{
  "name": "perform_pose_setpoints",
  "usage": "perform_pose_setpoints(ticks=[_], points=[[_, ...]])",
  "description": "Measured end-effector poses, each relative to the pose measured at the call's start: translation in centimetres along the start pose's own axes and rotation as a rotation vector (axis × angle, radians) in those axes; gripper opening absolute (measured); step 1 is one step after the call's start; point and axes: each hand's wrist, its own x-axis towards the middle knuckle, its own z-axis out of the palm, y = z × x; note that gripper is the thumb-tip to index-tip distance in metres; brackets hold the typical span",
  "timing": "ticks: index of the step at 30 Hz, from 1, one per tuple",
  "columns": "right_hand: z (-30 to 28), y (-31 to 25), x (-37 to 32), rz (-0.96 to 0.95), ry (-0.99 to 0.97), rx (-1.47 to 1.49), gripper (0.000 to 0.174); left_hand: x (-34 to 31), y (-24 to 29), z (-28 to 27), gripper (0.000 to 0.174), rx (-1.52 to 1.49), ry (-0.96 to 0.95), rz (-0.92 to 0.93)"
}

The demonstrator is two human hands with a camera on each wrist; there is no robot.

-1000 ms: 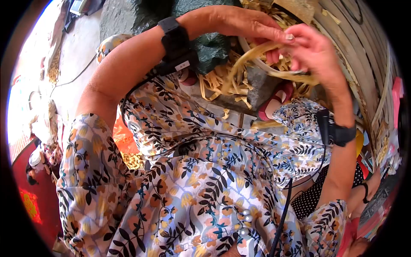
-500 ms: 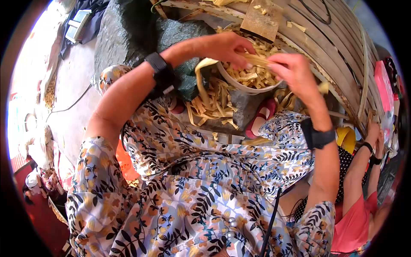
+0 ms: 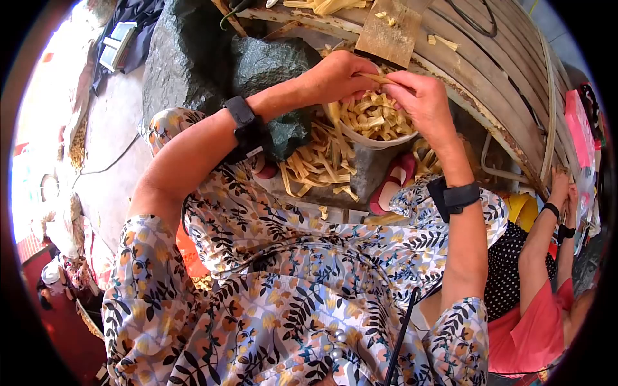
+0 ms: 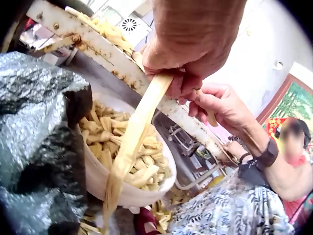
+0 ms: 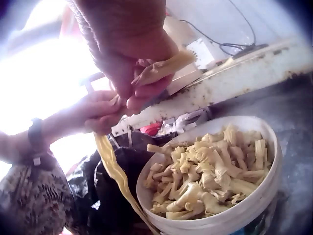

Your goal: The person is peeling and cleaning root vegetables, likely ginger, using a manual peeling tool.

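My left hand (image 3: 341,76) and right hand (image 3: 423,106) meet above a white bucket (image 3: 381,143), both gripping one pale-yellow flat strip (image 4: 133,134). A short taut stretch of it spans the gap between my fingers in the head view. From my left hand its long tail hangs down past the bucket rim in the left wrist view. A frayed short end (image 5: 168,66) sticks out of my right hand. Short folded pieces (image 5: 210,171) of the same pale-yellow material heap up inside the bucket.
Loose strips (image 3: 322,157) lie on the ground left of the bucket. Dark green plastic sacks (image 3: 273,64) stand beside them. A slatted platform (image 3: 476,96) with a rusty edge curves behind, carrying a wooden board (image 3: 389,32). Another person's arms (image 3: 544,225) are at the right.
The strip was looped loosely between my hands, then stretched with its tail curling left of my left hand. Now my hands are drawn close together, with a short straight piece between them.
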Motion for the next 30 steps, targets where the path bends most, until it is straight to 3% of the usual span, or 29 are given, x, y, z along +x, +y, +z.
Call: perform_pose_setpoints(ticks=[2, 3, 5, 7, 10, 14, 17, 18, 21, 22, 24, 27, 30], points=[[-1.1, 2.1, -0.3, 0.044, -0.035, 0.125, 0.015, -0.2, -0.2, -0.6, 0.018, 0.146, 0.058, 0.065], [-1.8, 2.5, -0.7, 0.184, -0.081, 0.203, 0.016, -0.1, -0.3, -1.1, 0.018, 0.183, 0.083, 0.126], [-2.7, 2.7, -0.8, 0.279, -0.105, 0.263, 0.019, -0.1, -0.5, -1.2, 0.019, 0.272, 0.127, 0.162], [-2.9, 2.4, -0.7, 0.282, -0.115, 0.332, 0.029, -0.3, -0.3, -1.4, 0.019, 0.333, 0.172, 0.210], [-3.0, 0.4, -0.5, 0.559, -0.070, 0.506, 0.034, -0.3, 0.0, -1.3, 0.019, 0.449, 0.213, 0.257], [-2.1, 4.0, -0.3, 0.614, -0.042, 0.625, 0.033, -0.3, 0.2, -1.2, 0.019, 0.569, 0.177, 0.384], [-0.6, 4.1, -0.6, 0.536, 0.144, 0.377, 0.022, -0.6, 1.3, -1.5, 0.020, 0.652, 0.091, 0.410], [-0.2, 4.1, -0.6, 0.506, 0.207, 0.289, 0.019, -0.6, 1.4, -1.6, 0.020, 0.588, 0.089, 0.372], [0.7, 4.0, -0.8, 0.423, 0.146, -0.021, 0.014, -0.1, 1.2, -2.3, 0.023, 0.360, 0.076, 0.244], [1.2, 3.4, -1.2, 0.384, 0.044, 0.114, 0.012, 0.5, 0.5, -2.8, 0.025, 0.261, 0.064, 0.193], [1.5, 1.5, -1.6, 0.344, -0.345, 0.490, 0.017, 0.8, -0.1, -3.4, 0.026, 0.067, 0.020, 0.062], [0.6, -3.7, -2.0, 0.234, -0.412, 0.851, 0.024, 1.0, -0.1, -2.9, 0.027, -0.306, -0.052, -0.169], [-0.8, -2.9, -1.0, 0.176, -0.227, 0.936, 0.030, 0.7, -0.6, -0.8, 0.025, -0.802, -0.257, -0.160]])
